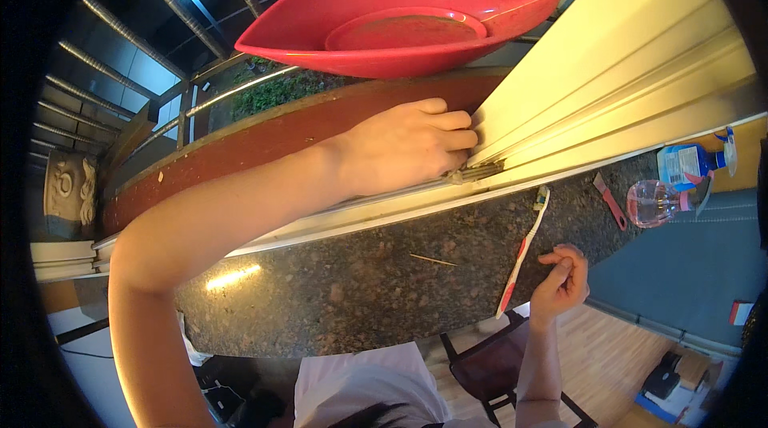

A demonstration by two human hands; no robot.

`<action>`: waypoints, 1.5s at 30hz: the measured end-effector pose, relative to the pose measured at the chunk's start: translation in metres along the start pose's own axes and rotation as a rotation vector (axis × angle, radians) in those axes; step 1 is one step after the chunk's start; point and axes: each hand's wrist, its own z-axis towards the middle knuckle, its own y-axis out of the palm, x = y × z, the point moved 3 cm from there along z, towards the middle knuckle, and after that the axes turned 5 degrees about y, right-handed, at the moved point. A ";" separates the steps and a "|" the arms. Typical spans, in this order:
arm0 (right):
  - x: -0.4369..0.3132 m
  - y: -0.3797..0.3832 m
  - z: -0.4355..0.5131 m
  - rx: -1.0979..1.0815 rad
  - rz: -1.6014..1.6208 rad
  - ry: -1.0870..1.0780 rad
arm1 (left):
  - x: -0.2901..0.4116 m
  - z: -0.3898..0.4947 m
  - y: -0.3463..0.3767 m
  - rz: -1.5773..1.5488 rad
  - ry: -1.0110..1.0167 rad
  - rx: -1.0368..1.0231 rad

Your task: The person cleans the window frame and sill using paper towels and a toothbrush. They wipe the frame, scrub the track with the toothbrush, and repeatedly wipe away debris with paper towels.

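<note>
My left hand (pixel 414 143) reaches across to the sliding window's track (pixel 486 171), knuckles up and fingers curled down beside the cream frame (pixel 576 80). A small greyish lump (pixel 455 177) shows at the track under the fingers. Whether the hand grips it is hidden. My right hand (pixel 563 284) hovers over the near edge of the dark granite sill (pixel 360 284), palm up, fingers loosely bent, nothing visible in it. Just left of it lies a red-and-white toothbrush (pixel 521 254), its bristles towards the frame. A thin wooden stick (pixel 433 259) rests mid-sill.
A red plastic basin (pixel 408 14) stands on the outer ledge (pixel 240 164) by metal bars (pixel 174 2). At the sill's right end are a pink-handled scraper (pixel 611 203), a clear spray bottle (pixel 653 204) and a blue spray bottle (pixel 684 164). A chair (pixel 492 362) is below.
</note>
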 end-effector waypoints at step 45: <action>0.005 -0.002 -0.003 -0.015 0.032 0.062 | 0.012 -0.085 -0.039 0.037 0.024 -0.202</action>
